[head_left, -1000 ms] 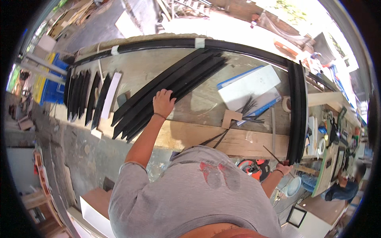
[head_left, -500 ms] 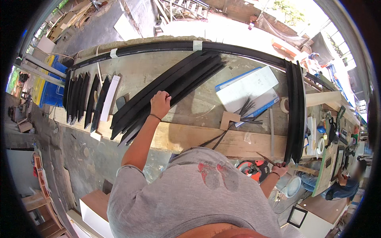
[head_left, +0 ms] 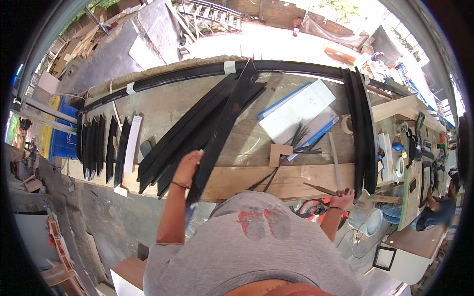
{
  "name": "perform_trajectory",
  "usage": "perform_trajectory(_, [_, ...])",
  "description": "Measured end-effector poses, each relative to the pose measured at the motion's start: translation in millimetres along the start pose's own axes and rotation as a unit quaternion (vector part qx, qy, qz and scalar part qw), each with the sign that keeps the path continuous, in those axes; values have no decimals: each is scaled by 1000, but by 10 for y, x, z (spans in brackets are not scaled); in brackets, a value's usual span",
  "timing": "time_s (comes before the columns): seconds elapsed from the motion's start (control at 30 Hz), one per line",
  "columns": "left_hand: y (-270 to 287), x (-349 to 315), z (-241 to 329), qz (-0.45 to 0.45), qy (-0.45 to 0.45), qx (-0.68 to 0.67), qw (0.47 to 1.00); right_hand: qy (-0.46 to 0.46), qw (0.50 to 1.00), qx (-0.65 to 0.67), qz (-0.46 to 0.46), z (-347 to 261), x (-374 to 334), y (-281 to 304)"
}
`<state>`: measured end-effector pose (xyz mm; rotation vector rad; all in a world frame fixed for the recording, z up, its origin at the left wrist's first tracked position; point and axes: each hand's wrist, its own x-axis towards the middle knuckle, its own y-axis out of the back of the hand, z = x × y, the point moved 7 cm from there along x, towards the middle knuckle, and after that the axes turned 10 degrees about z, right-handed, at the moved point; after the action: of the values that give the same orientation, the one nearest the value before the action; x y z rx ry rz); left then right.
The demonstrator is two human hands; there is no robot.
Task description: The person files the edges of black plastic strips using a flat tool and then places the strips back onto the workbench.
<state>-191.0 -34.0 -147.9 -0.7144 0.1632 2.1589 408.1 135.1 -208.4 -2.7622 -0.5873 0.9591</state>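
My left hand (head_left: 188,166) is closed on the edge of a long black profile strip (head_left: 220,126), which is lifted at a slant above the bench. Beneath it and to its left, more long black profiles (head_left: 185,123) lie side by side, pointing away to the far edge. My right hand (head_left: 341,198), by the bench's front edge, grips a slim brown pointed tool (head_left: 318,188); its exact kind is unclear. Just right of that hand stand two long black profiles (head_left: 364,133) running front to back.
Short black pieces (head_left: 94,143) and a white strip (head_left: 132,143) lie at left. White-and-blue flat boxes (head_left: 298,111), thin black strips (head_left: 302,138) and a brown cardboard piece (head_left: 280,154) are mid-bench. A black rail (head_left: 173,76) spans the far edge. A co-worker (head_left: 439,209) sits at right.
My left hand has come nearer and picked one black profile up from the group, swinging it steeper and rightward. My right hand has risen slightly, still with the slim tool.
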Motion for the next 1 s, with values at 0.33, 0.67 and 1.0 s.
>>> perform_trajectory(0.33, [-508, -496, -316, 29, -205, 247, 947, 17, 870, -236, -432, 706, -2451, -1468])
perform_trajectory(0.67, [-367, -839, -499, 64, -276, 371, 885, 29, 788, -258, -558, 1018, -3301, -1959])
perform_trajectory(1.0, [-352, -840, -639, -8, -309, 366, 878, -55, 752, -238, -612, 908, -3469, -1919])
